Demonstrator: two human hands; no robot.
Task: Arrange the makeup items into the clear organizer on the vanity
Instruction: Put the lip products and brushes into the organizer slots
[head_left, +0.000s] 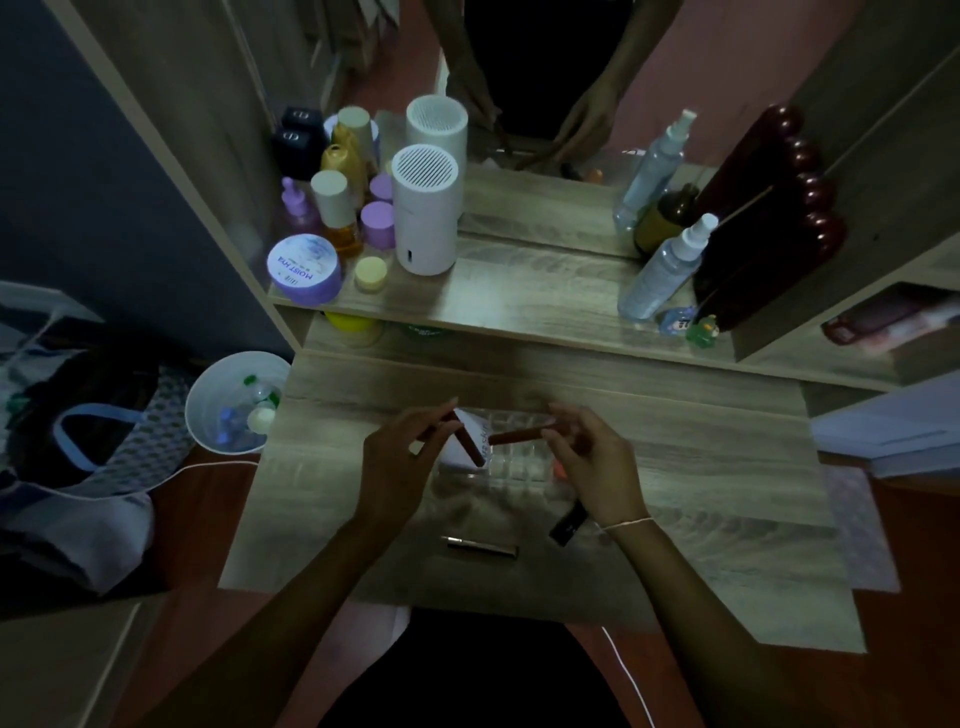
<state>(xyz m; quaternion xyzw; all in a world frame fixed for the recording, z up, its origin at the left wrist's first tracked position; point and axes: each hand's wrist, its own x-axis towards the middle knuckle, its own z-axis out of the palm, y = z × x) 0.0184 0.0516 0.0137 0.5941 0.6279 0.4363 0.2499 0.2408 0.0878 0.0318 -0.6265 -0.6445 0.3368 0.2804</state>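
A clear organizer (519, 462) with small compartments sits mid-vanity between my hands. My left hand (400, 462) pinches a dark red lip tube (467, 444) that slants down over the organizer's left side, in front of a white card (470, 423). My right hand (592, 462) holds a second dark red tube (519, 434) nearly level above the organizer. On the wood nearer to me lie a slim gold-capped tube (480, 546) and a black tube (567, 525), partly under my right wrist.
A raised shelf behind holds jars, bottles and a white cylinder (426, 213) at the left, spray bottles (665, 270) and a dark red frame (769, 218) at the right. A mirror stands behind. A white bin (234, 400) sits off the vanity's left edge, with bags beside it.
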